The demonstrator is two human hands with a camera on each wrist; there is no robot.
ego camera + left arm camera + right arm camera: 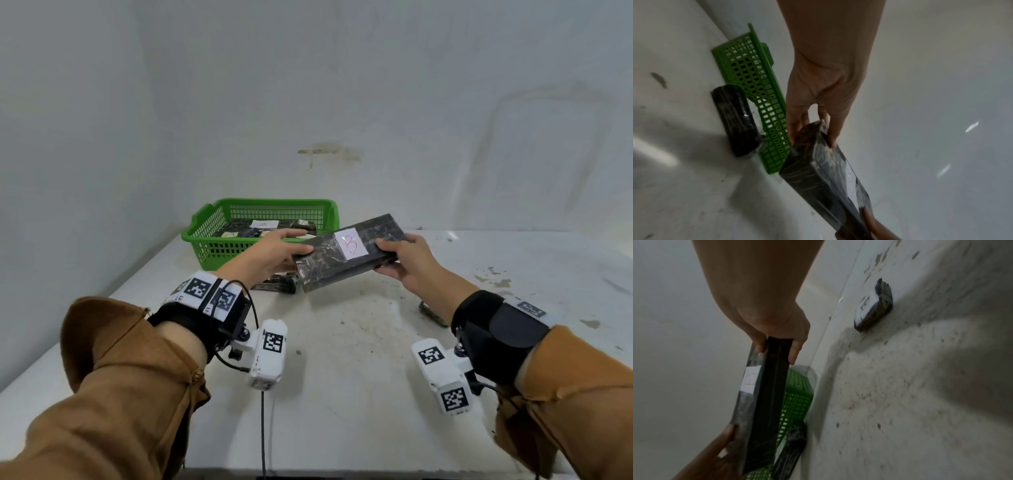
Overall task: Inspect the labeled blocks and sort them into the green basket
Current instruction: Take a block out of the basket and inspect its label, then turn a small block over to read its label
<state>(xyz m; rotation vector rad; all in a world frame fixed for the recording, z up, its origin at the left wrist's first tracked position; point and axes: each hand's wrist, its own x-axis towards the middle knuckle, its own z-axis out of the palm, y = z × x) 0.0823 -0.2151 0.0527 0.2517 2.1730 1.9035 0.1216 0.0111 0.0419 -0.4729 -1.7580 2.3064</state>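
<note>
Your left hand (274, 255) and right hand (406, 262) each gripped an end of the long black block (352, 253) labelled B, held above the table (342, 342). Behind it sat the green basket (219, 219), already holding labelled blocks (253, 228).

The basket (219, 240) stands at the far left of the table (342, 359), against the wall, with labeled blocks (263, 226) inside it. The long block (349, 255) is held above the table, just right of the basket, between the left hand (274, 253) and right hand (407, 263). One block (277, 282) lies before the basket; another block (432, 313) lies farther right.
</note>
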